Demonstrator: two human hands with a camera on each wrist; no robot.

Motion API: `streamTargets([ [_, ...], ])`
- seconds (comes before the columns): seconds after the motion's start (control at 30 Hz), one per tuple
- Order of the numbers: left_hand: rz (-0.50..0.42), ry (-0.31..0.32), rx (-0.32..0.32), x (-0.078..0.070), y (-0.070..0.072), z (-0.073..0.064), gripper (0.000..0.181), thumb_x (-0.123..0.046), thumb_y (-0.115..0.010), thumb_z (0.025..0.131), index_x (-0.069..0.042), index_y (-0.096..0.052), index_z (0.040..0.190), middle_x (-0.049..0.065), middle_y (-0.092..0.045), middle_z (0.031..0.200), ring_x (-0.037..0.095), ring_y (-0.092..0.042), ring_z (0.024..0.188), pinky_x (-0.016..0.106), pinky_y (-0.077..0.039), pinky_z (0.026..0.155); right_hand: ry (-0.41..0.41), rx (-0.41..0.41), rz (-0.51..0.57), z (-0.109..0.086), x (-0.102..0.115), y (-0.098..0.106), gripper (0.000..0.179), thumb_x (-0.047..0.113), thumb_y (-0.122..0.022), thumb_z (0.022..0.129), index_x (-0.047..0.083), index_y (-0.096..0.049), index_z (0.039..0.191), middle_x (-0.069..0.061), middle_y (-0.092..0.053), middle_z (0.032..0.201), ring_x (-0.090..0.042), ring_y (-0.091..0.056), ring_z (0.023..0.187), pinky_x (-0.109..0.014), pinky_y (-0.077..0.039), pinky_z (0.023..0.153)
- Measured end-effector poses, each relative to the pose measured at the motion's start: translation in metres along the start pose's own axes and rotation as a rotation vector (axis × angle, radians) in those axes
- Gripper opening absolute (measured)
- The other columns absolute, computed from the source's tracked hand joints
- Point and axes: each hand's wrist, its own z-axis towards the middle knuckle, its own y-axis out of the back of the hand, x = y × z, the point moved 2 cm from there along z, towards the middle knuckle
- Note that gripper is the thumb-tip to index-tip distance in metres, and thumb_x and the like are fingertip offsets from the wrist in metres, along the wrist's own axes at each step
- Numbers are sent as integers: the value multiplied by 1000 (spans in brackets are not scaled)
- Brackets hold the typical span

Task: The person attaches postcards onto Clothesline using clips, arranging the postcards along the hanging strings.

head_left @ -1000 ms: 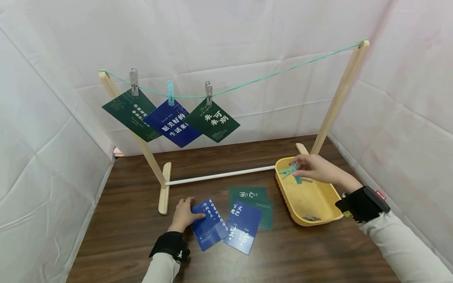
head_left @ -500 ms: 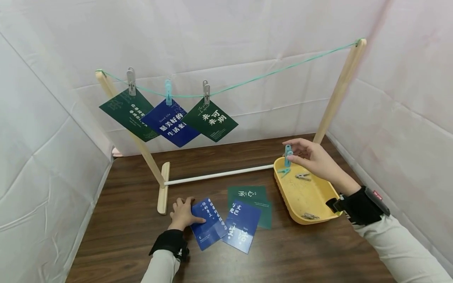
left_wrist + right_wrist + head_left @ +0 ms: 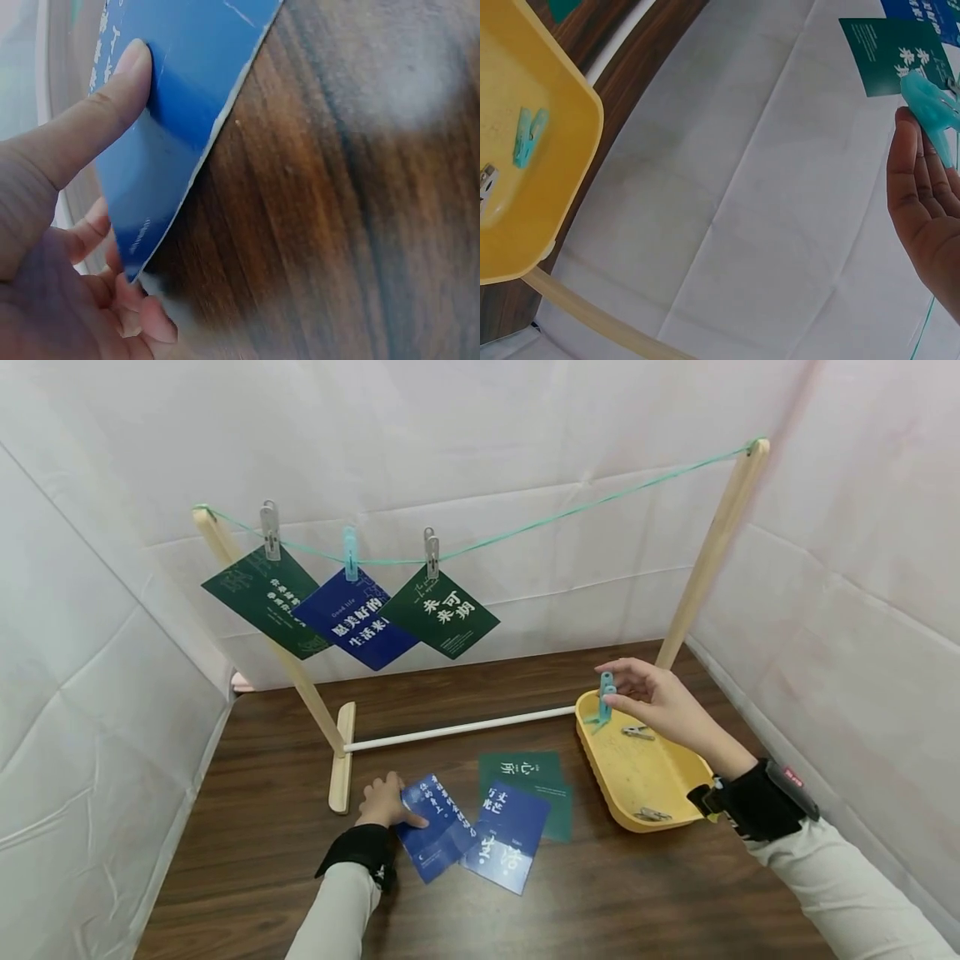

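I am pinching a light blue clothespin point(image 3: 605, 690) upright between the thumb and fingertips of my right hand point(image 3: 660, 702), holding it just above the far rim of the yellow tray point(image 3: 637, 772). My left hand point(image 3: 382, 800) is gripping the near edge of a blue card point(image 3: 437, 825) lying on the dark wooden table point(image 3: 247, 860), thumb on top and fingers curled under its lifted edge. That card is touching a second blue card point(image 3: 506, 837), which is overlapping a green card point(image 3: 528, 772).

The left wrist view is showing what the head view hides: my thumb point(image 3: 82, 127) is pressing on the blue face while the fingertips sit beneath the raised edge. The right wrist view is showing another blue clothespin point(image 3: 529, 135) and the end of a grey clip lying inside the tray, and the held clothespin against my fingertips point(image 3: 911, 161).

Behind, three cards are hanging clipped to the green string point(image 3: 570, 514) of the wooden rack point(image 3: 708, 552).
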Motion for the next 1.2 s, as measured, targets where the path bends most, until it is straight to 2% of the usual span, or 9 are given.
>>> streamTargets([
  [0.17, 63, -9, -8, 1, 2, -2, 72, -29, -89, 61, 7, -58, 115, 27, -51, 109, 42, -44, 106, 60, -41, 89, -4, 19, -10, -1, -2, -4, 33, 5, -60, 91, 0, -55, 123, -9, -62, 94, 2, -58, 82, -19, -48, 66],
  [0.3, 64, -65, -23, 2, 0, -5, 74, -30, -88, 64, 8, -55, 118, 29, -53, 113, 46, -47, 110, 61, -42, 89, -8, 20, -21, -2, -5, -5, 31, 7, -62, 91, 0, -56, 121, -7, -61, 93, 0, -59, 80, -19, -49, 66],
  [0.43, -65, -190, 11, 4, 3, -8, 62, -18, -83, 71, 8, -51, 116, 28, -58, 111, 43, -55, 104, 53, -47, 88, -23, 15, -28, -3, -5, -5, 28, 8, -63, 90, 0, -58, 116, -7, -63, 89, -3, -60, 76, -20, -48, 63],
  [0.5, -150, -237, 51, 7, 6, -8, 50, -10, -79, 74, 7, -50, 113, 25, -59, 105, 36, -60, 92, 46, -51, 78, -35, 9, -30, -2, -4, -5, 28, 9, -63, 90, 0, -59, 116, -8, -64, 88, -3, -60, 75, -20, -47, 62],
  [0.67, -290, -255, 91, 8, 13, -5, 37, 1, -68, 82, 3, -53, 115, 21, -59, 100, 21, -59, 71, 32, -53, 56, -34, -12, -63, 0, 0, -4, 34, 9, -60, 92, 1, -55, 125, -10, -63, 93, 2, -56, 80, -19, -47, 65],
  [0.77, -360, -280, 62, -1, 15, -3, 34, 2, -69, 81, 2, -56, 113, 17, -62, 95, 16, -60, 68, 34, -55, 57, -26, -38, -58, 1, 3, -3, 38, 5, -60, 91, -1, -51, 128, -12, -63, 95, 5, -54, 82, -18, -47, 65],
  [0.9, -457, -301, 8, -19, 20, -4, 19, 0, -74, 77, 2, -62, 93, 12, -67, 80, 16, -62, 61, 38, -56, 59, -15, -64, -44, 2, 4, -2, 36, 3, -62, 90, -1, -53, 125, -13, -63, 94, 5, -55, 81, -19, -46, 63],
  [1.0, -493, -321, -32, -34, 26, -6, 14, -4, -76, 77, 2, -63, 79, 9, -68, 71, 14, -60, 60, 32, -53, 59, -10, -66, -45, 2, 3, -4, 32, 4, -61, 90, 1, -55, 122, -12, -63, 93, 4, -55, 80, -20, -46, 61],
  [1.2, -575, -407, 8, -62, 37, -11, 13, -6, -73, 80, 6, -67, 81, 10, -69, 75, 10, -58, 64, 29, -51, 62, -22, -78, -60, 3, 0, -7, 34, 8, -58, 93, 0, -54, 126, -12, -64, 92, 4, -54, 79, -19, -46, 61],
])
